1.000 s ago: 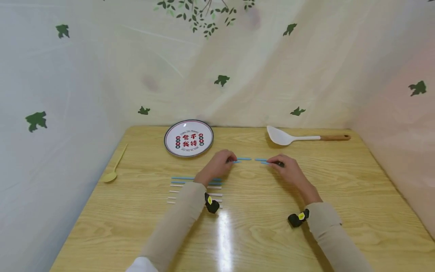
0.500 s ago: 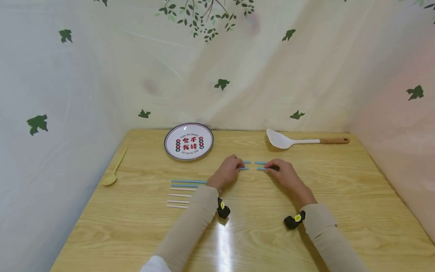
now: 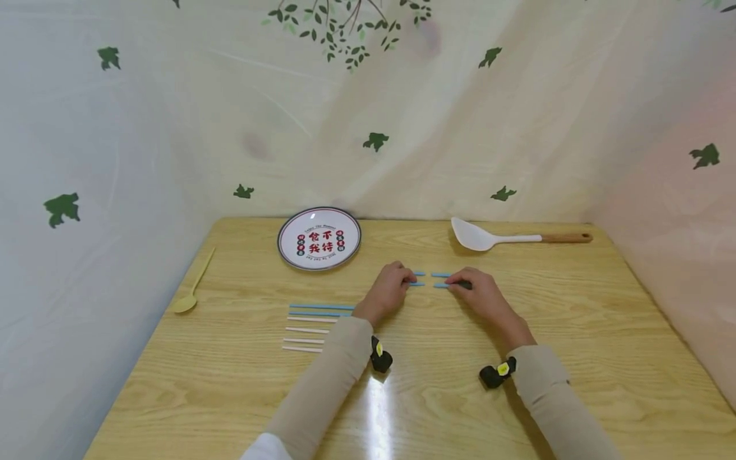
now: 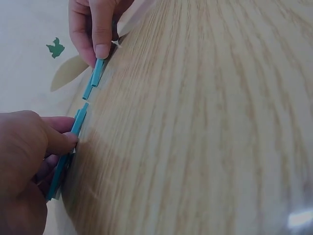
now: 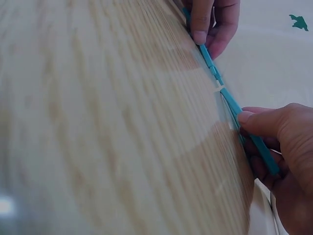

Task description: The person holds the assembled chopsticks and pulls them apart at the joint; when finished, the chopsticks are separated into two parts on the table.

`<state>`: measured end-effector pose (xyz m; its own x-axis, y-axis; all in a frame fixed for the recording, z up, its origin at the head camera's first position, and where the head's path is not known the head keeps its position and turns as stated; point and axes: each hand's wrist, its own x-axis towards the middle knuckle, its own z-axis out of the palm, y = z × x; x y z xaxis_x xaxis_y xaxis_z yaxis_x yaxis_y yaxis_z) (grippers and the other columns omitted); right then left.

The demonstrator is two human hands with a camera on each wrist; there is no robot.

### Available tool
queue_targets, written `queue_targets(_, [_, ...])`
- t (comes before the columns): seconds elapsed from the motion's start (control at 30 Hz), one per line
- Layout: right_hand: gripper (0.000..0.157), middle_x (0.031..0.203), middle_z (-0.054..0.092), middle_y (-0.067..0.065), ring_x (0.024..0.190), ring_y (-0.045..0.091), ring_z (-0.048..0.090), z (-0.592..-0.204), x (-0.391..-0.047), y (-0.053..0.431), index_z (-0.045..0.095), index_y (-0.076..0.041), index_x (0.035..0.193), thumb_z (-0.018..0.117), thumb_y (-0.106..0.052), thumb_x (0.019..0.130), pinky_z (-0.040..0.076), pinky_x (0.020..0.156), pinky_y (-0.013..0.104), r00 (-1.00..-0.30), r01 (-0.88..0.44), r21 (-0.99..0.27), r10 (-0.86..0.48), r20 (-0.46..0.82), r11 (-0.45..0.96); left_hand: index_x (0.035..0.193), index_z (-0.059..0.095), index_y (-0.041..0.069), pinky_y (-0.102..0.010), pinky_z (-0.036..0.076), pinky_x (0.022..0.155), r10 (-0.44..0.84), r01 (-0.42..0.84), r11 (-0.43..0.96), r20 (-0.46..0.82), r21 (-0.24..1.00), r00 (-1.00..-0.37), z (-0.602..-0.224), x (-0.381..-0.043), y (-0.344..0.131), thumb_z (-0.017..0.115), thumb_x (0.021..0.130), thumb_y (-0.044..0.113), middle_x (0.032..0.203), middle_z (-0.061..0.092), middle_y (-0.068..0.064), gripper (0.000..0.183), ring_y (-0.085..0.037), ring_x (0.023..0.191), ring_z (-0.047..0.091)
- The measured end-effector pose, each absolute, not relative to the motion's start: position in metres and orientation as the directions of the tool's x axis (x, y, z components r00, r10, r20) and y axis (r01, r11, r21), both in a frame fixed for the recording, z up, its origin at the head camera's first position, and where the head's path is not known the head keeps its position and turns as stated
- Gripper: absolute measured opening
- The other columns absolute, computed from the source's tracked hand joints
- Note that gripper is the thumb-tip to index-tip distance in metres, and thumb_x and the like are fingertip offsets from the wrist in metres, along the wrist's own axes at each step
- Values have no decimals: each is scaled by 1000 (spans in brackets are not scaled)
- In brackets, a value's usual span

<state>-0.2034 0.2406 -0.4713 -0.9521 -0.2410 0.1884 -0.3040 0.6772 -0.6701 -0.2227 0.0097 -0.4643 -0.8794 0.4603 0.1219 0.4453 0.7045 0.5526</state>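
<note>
In the head view my left hand pinches a thin blue stick low over the wooden table. My right hand pinches another thin blue stick, and the two tips face each other across a small gap. Just beyond them, a far left blue stick and a far right blue stick lie the same way with a similar gap. Thumb and fingers hold the left stick in the left wrist view. In the right wrist view the right stick runs under the thumb. My hands cover the sticks' outer ends.
Left of my left arm, several blue sticks and white sticks lie in rows, partly under the sleeve. A patterned plate and a white spatula lie at the back. A yellow spoon is at far left.
Both hands have drawn the near blue sticks slightly toward the person, away from the far pair. The left hand has moved right, so its stick's tip is nearer the right one.
</note>
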Motion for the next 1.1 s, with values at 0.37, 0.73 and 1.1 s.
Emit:
queue_targets(0.37, [11,97,67,8,93,25,62,-475,-206,238,74,-8,96,70,-8,86,49,84,41,-938,-345,-636,-249,240,690,100,70,8,-32,46,88,451,444,703,135,555,-882,-465,-223,11,56,95,4,98,60,-5,16,-21,95,55])
queue_targets(0.73, [11,96,66,8,90,23,61,-473,-204,234,74,-7,96,70,-8,86,50,80,39,-935,-355,-613,-254,249,706,101,69,10,-31,45,89,440,446,717,148,536,-886,-467,-224,12,54,95,4,100,59,-4,16,-21,96,54])
queue_targets(1.1, [11,94,65,9,90,26,60,-471,-204,231,74,-6,96,69,-6,86,49,80,41,-933,-359,-587,-263,246,726,101,68,9,-31,45,89,447,452,720,146,527,-883,-466,-222,13,54,95,4,100,59,-5,17,-21,97,53])
